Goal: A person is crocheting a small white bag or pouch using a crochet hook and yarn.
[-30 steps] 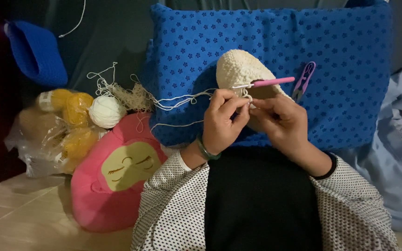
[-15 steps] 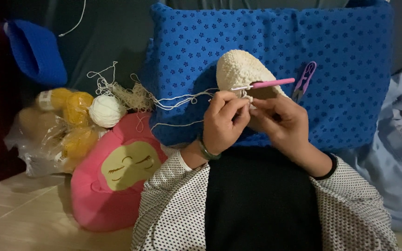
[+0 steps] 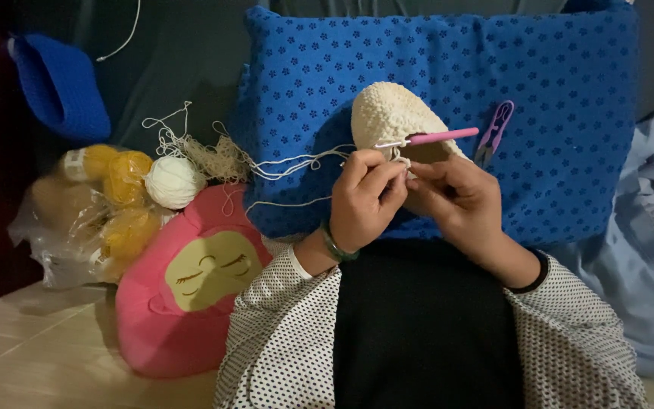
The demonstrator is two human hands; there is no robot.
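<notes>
Both hands meet at the lower edge of the cream crocheted piece (image 3: 397, 120), which rests on the blue dotted pillow (image 3: 554, 91), near its middle. Left hand (image 3: 366, 198): fingers curled in, pinching the rim of the piece, with the cream yarn (image 3: 297, 161) running out from it toward the left. Right hand (image 3: 459, 198): closed around the pink crochet hook (image 3: 437, 138), whose metal tip points left into the edge of the piece; the exact grip on the handle is partly hidden by the fingers.

Surroundings, taken from the pillow: purple snips (image 3: 495, 132) lie on it just right of the piece. Off its left edge sit a white yarn ball (image 3: 172, 182) and a loose tangle of thread (image 3: 217, 157); further left, a clear bag of yellow yarn (image 3: 111, 208). Below the left corner lies a pink plush cushion (image 3: 191, 288) with a sleeping face. A blue crocheted item (image 3: 62, 91) sits well off to the upper left.

Assessment: a stitch along the rim appears to be in hand, hook tip at or in the edge. The next move would call for steady yarn tension from the left hand and a small turn of the hook to catch the strand without splitting it. Whether a loop sits on the hook cannot be told.
</notes>
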